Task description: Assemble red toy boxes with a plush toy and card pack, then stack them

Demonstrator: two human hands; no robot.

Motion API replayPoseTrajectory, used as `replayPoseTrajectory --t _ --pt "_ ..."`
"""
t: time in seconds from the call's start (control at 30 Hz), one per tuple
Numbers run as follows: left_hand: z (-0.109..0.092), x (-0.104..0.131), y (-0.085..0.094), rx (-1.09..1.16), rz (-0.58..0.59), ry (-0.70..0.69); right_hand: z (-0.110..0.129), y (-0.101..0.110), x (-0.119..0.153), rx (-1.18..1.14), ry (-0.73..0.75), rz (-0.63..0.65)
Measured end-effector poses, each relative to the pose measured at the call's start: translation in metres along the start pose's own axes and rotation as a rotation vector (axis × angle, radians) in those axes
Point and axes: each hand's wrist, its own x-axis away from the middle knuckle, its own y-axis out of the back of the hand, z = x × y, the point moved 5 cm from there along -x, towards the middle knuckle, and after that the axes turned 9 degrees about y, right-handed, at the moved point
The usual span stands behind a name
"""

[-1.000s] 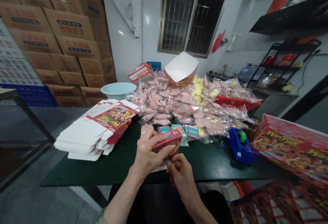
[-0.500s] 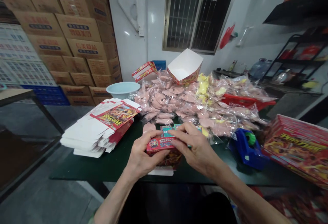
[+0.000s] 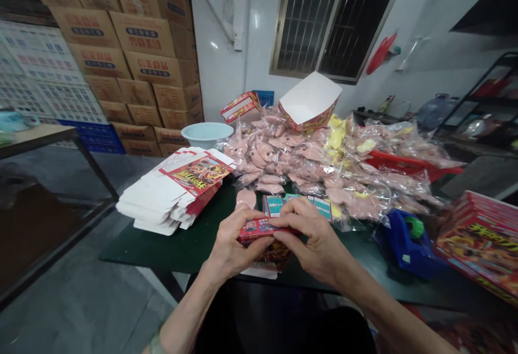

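Low in the centre of the frame, the left hand [image 3: 232, 242] grips a red box [image 3: 257, 227] near the front edge of the table [image 3: 190, 251] while the right hand [image 3: 313, 235] pinches its top, with flat cartons [image 3: 151, 197] to the left.
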Motion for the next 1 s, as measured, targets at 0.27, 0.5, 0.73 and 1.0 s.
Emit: replayPoseTrajectory --t 0.27,0.5,0.73,1.0 --pt "-0.001 0.0 0.002 -0.012 -0.017 -0.045 -0.001 -0.002 -0.005 -0.072 -0.214 0.125" --pt "0.002 0.001 0.0 0.024 0.016 -0.001 0.0 -0.003 -0.004 -0.08 -0.275 0.164" --pt "0.002 0.002 0.0 0.043 0.015 -0.036 0.003 -0.004 -0.002 -0.051 -0.123 0.128" --pt "0.002 0.002 -0.002 0.045 0.02 -0.027 0.009 -0.004 0.002 0.058 -0.008 0.036"
